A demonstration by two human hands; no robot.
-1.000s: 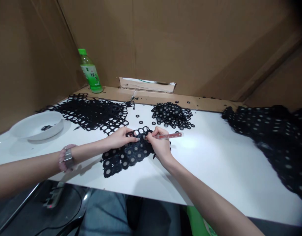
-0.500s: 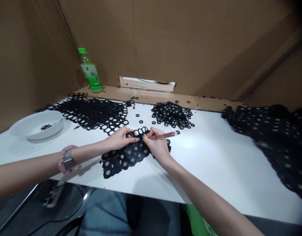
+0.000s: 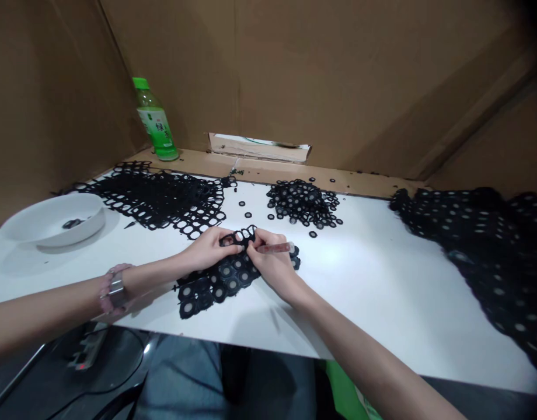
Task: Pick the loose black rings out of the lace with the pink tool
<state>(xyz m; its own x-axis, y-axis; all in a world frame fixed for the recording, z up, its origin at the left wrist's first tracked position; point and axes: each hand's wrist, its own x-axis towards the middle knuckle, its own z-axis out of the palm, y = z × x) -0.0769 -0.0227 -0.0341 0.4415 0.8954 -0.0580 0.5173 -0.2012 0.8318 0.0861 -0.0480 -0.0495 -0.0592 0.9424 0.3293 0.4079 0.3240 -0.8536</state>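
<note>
A black rubber sheet (image 3: 230, 284) dotted with round grey-centred washers lies under both hands at the table's front middle. My left hand (image 3: 213, 248) pinches its upper edge, thumb on top, beside a strip of open oval holes. In my right hand (image 3: 272, 262) is a slim pen-like tool (image 3: 275, 248) with a clear, reddish barrel. Its tip is hidden by my fingers, which press close to the sheet beside my left thumb. Behind the hands lies a pile of small black washers (image 3: 301, 201), with several loose ones around it.
A black holed mesh (image 3: 163, 195) is spread at the back left, by a white bowl (image 3: 76, 227) with a few dark pieces inside. A green bottle (image 3: 157, 125) stands against the cardboard wall (image 3: 338, 70). More dotted black sheet (image 3: 491, 251) is heaped on the right.
The view has shifted slightly. My right hand has turned a little, and its tool sits flatter with less of the barrel showing. My left hand keeps its hold on the sheet.
</note>
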